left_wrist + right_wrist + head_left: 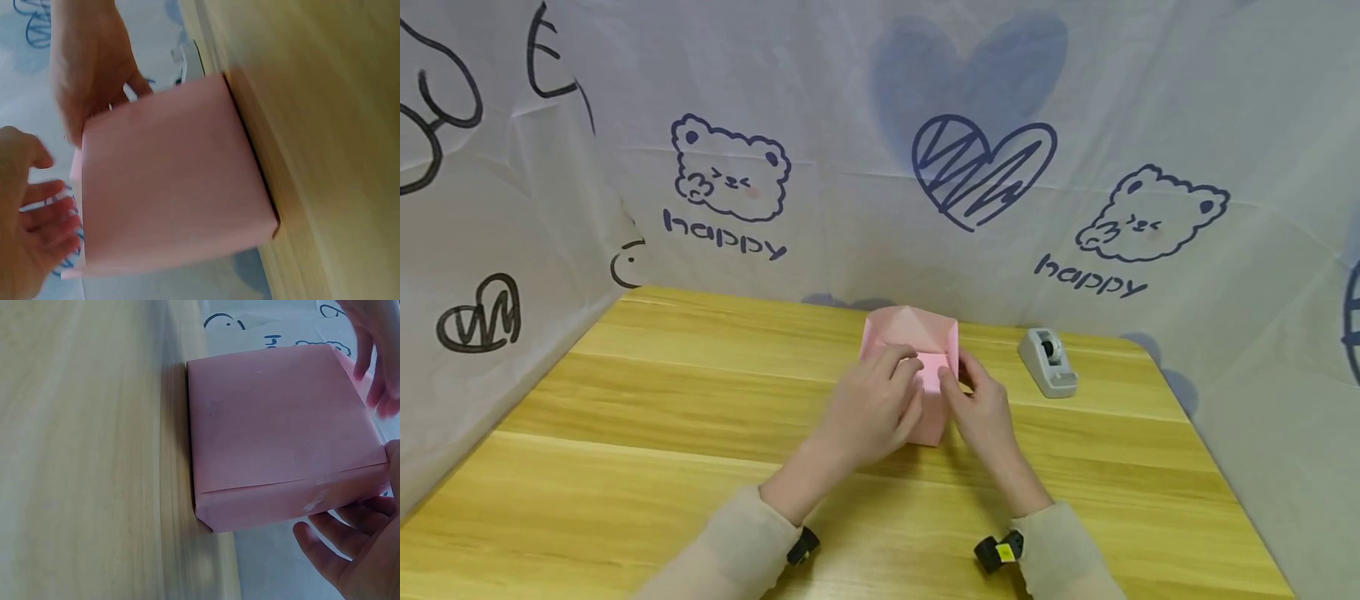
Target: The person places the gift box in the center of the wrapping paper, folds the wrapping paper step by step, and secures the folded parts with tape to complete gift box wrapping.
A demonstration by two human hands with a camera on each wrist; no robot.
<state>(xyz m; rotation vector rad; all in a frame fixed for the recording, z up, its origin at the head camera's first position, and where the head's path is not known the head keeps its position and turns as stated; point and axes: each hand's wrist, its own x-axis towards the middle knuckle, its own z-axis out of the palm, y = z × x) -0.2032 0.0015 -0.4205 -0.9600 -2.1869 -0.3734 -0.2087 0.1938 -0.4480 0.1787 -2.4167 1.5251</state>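
Note:
A pink paper box [931, 417] stands on the wooden table, its upper part open and a folded flap raised at the back. My right hand [985, 408] holds the box's right side near the rim, thumb on the near side and fingers along the outer side. Above the opening hovers my left hand [872, 404], its fingers loosely bent. In the left wrist view, the left hand [28, 219] is apart from the box [169, 175] and has nothing in its fingers. From the right wrist, the box [281, 419] shows a taped seam along one edge.
A white tape dispenser [1048, 362] sits to the right of the box on the wooden table [700, 400]. White cloth [850, 208] with drawn bears and hearts hangs behind the table and at both sides.

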